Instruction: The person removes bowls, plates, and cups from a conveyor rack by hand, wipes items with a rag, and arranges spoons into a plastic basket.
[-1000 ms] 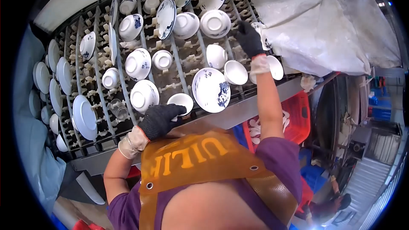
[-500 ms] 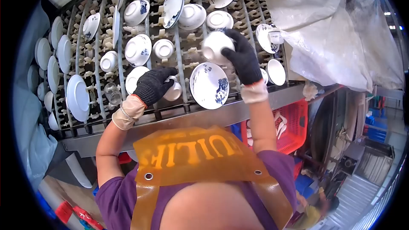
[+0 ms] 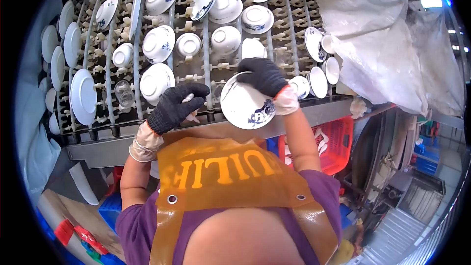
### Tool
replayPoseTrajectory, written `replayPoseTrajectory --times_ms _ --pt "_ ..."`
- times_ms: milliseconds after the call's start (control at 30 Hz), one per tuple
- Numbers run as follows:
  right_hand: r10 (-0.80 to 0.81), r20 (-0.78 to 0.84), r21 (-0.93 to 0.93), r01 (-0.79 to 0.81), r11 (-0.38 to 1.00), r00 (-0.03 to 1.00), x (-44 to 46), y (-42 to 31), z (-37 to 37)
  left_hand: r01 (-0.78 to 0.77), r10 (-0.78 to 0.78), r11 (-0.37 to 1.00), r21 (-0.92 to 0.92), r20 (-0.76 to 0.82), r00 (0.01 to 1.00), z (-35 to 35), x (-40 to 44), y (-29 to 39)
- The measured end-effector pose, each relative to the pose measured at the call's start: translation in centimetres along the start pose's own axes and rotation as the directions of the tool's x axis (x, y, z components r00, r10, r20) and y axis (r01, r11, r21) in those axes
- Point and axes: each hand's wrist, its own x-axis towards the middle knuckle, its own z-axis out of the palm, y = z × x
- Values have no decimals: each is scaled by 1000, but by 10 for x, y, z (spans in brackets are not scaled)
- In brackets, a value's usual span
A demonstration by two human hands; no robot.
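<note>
My right hand (image 3: pixel 265 77), in a black knit glove over a pale one, grips the upper rim of a white plate (image 3: pixel 243 103) with blue decoration. The plate tilts at the front edge of the pegged rack. My left hand (image 3: pixel 179 105), gloved alike, is closed with curled fingers to the left of the plate. Something small and whitish (image 3: pixel 194 116) shows at its fingers, too covered to name. Just beyond my right hand is a white bowl (image 3: pixel 253 49), partly hidden by it. Another white bowl (image 3: pixel 225 40) sits upside down in the rack, and a larger one (image 3: pixel 157 83) lies beside my left hand.
The rack's pegs (image 3: pixel 191 77) hold several plates and bowls, with a clear glass (image 3: pixel 124 93) at left. A metal ledge (image 3: pixel 113 147) runs along its front. Plastic sheeting (image 3: pixel 363 34) hangs at right. Below stands a red basket (image 3: pixel 338 152) with white pieces inside.
My right hand has let go of a white bowl and moved down onto the decorated plate. The white cup at my left hand no longer shows there. The racked dishes have shifted slightly upward in view.
</note>
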Motion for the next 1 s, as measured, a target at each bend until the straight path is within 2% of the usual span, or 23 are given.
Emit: replayPoseTrajectory --times_ms 67,133,167,200,267,333,400,467,500,533,600,633,667,733,767,800,833,867,900,967,1000 --pt "37 -63 -42 -40 998 997 -14 -4 -27 -48 53 993 112 -39 998 2 -5 -5" --pt "103 -266 -178 -154 972 958 -27 -18 -45 -26 34 990 137 -57 998 5 -5 -2" --pt "55 -361 -184 -129 974 931 -31 -15 -50 -7 18 982 189 -56 998 6 -3 -3" --pt "129 -388 -125 -190 974 913 -32 -23 -56 6 7 970 241 -54 999 7 1 -4" --pt "86 -480 -200 -205 958 873 -29 -31 -57 -44 63 960 278 -58 996 15 11 -4" --pt "-54 -574 -270 -127 954 817 -18 -32 -50 -12 9 841 541 8 1000 25 23 -1" --pt "-55 -638 -241 -132 962 768 -3 -35 -36 -55 39 785 618 40 998 39 29 -8" --pt "-148 -584 -385 -112 916 799 13 -42 -19 -5 -41 696 718 46 998 54 33 0" --pt "-148 -497 -483 -131 866 855 27 -33 2 -12 -40 694 720 56 998 59 35 2" --pt "-137 -406 -576 -137 806 903 38 -25 22 47 -121 673 738 47 992 63 38 4" --pt "43 -361 -501 -233 834 932 43 -38 32 157 -271 613 774 19 962 68 44 7" --pt "53 -310 -459 -198 866 949 35 -40 20 81 -144 634 769 15 989 67 38 2" --pt "53 -315 -464 -202 862 948 28 -37 15 73 -136 637 768 18 991 66 37 -3" --pt "170 -218 -156 -206 966 961 9 -30 11 -74 91 644 761 19 996 66 34 -12" --pt "-158 -171 -317 98 943 972 -13 -22 2 -80 100 641 763 20 995 64 33 -18" --pt "54 -275 -180 -107 978 960 -29 -33 -10 -25 9 630 776 26 1000 63 34 -22" --pt "20 -526 -69 -67 995 851 -42 -1 5 -57 96 646 761 -7 995 62 33 -17" --pt "26 -569 -123 -116 986 822 -57 10 -5 -88 176 660 746 -39 984 60 32 -11" --pt "34 -663 -166 -191 967 748 -68 34 -5 -110 198 720 685 -50 979 58 31 -9" --pt "202 -629 -268 -454 850 750 -95 79 -11 -176 237 851 495 -62 970 47 30 0" --pt "273 -552 -297 -492 819 788 -109 103 -6 -210 244 893 398 -36 969 40 31 17"
